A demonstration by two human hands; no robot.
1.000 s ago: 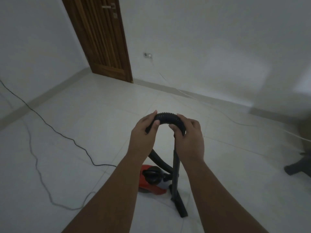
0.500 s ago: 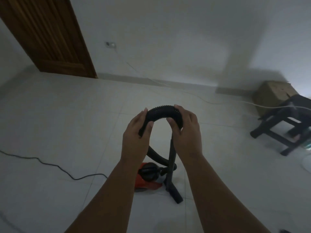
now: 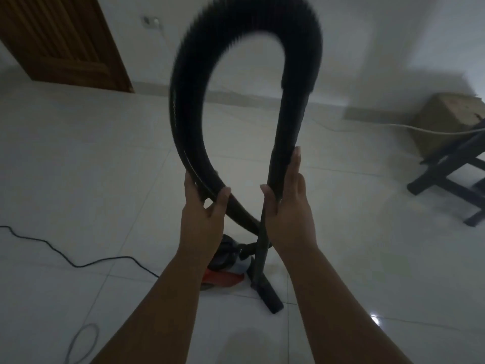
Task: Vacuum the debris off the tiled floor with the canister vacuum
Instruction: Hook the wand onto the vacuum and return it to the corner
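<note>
A black ribbed vacuum hose (image 3: 189,95) arches high in front of me, blurred at its top. My left hand (image 3: 203,219) grips the hose's left leg. My right hand (image 3: 287,214) grips the rigid black wand (image 3: 290,122) on the right leg. The wand runs down to a black floor nozzle (image 3: 270,298) resting on the white tiled floor (image 3: 78,166). The red and black canister vacuum (image 3: 225,266) sits on the floor below my hands, partly hidden by my left forearm. No debris is visible on the tiles.
A black power cord (image 3: 65,256) snakes across the floor at left. A wooden door (image 3: 60,40) stands at the back left, a wall socket (image 3: 151,21) beside it. At right are a dark wooden stool (image 3: 451,174), a cardboard box (image 3: 446,119) and a white cable (image 3: 420,130).
Both hands have slid down from the top of the hose bend to its two legs, and the loop now rises much higher and closer to the camera.
</note>
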